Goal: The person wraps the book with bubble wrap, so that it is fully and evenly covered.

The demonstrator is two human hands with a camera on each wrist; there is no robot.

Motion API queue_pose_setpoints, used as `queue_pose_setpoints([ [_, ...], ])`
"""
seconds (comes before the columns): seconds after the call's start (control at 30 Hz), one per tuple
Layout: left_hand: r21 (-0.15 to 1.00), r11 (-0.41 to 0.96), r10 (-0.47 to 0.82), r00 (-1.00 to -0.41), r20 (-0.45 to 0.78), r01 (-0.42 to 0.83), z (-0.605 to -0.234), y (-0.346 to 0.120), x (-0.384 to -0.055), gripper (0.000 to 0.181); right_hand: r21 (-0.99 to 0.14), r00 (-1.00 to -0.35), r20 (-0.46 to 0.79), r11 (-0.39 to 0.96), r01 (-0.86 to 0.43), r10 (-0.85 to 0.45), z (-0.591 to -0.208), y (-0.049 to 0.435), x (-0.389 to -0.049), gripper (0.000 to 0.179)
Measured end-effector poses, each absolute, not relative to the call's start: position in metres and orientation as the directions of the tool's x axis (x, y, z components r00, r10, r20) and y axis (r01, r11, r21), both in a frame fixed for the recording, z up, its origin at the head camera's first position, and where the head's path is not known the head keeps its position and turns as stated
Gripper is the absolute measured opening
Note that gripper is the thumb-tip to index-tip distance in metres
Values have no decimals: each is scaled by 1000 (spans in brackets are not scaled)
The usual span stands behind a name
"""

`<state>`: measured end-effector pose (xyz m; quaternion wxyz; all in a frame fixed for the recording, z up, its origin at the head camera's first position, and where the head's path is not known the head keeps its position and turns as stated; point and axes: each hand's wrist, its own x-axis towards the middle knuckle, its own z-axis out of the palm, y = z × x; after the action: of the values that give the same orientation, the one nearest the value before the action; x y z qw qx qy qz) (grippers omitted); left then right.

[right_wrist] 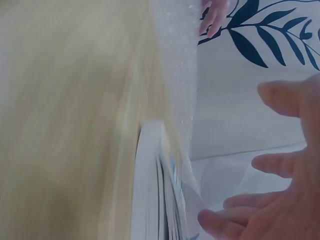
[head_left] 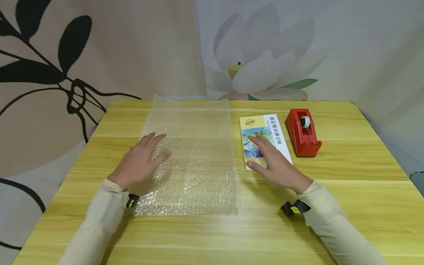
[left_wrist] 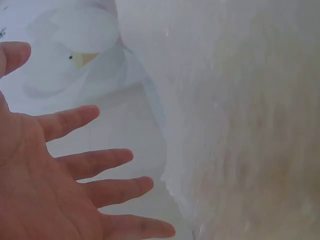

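A sheet of clear bubble wrap [head_left: 195,165] lies flat on the table, left of centre. My left hand [head_left: 137,163] is over its left side, fingers straight; the left wrist view shows them spread, with nothing held. To the right of the wrap lies a paperback book [head_left: 273,134] with a picture cover and a white strip of printed characters. My right hand [head_left: 278,167] is over the book's lower part, hiding some of the cover. In the right wrist view the book's page edges [right_wrist: 157,195] show, and that hand's fingers grip nothing.
A red tape dispenser [head_left: 299,143] with a white tape roll [head_left: 305,122] stands just right of the book. Everything sits on a wood-grain table [head_left: 205,239]. Behind its far edge hangs a backdrop [head_left: 159,48] with flower and leaf prints.
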<state>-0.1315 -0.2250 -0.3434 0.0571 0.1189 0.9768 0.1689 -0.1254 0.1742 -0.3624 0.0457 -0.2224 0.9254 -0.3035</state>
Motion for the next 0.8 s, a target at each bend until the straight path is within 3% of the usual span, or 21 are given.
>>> queue_pose_setpoints([
  [0.47,505,847,241,-967,-83,167,-327,-255,-157,68,-765,-865,39,542,-348,-500,-363,158,-124,68],
  [0.8,617,786,204,-956,-211,31,-325,-271,-192,62,-849,-845,-22,457,-267,-534,-366,152,-120,64],
])
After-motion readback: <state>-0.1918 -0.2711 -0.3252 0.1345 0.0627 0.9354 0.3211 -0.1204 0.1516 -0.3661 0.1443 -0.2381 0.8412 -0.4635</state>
